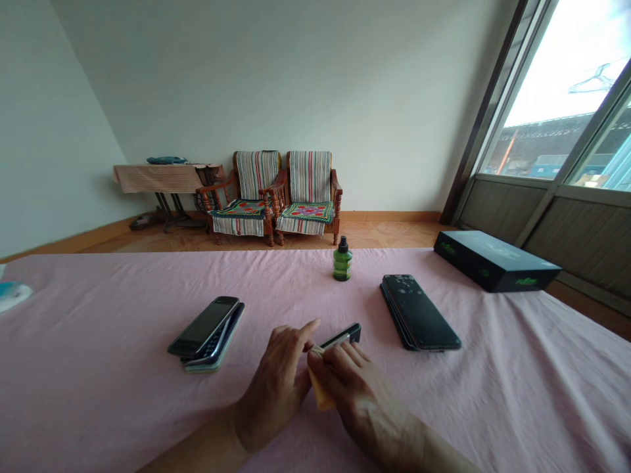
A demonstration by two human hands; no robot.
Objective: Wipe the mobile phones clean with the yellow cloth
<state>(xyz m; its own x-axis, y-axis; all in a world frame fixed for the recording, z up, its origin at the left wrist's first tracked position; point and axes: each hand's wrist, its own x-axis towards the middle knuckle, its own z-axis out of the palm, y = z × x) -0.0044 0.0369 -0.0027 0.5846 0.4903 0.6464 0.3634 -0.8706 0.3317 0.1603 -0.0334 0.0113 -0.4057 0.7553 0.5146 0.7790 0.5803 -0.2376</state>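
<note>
Close in front of me, a small dark mobile phone (352, 334) with a silvery edge is tilted between my hands. My left hand (277, 381) grips its near end, thumb stretched out along the top and the other fingers partly hidden. Curled fingers of my right hand (362, 401) press a yellow cloth (321, 395) against the phone. The cloth hangs down between the two palms. Most of the phone's face is covered by my right fingers.
A pink sheet (276, 289) covers the surface. Stacked phones (210, 328) lie left, and larger black phones (419, 315) lie stacked right. A green spray bottle (342, 261) stands beyond my hands. A black box (493, 259) sits at the far right. Two wooden chairs (308, 177) stand behind.
</note>
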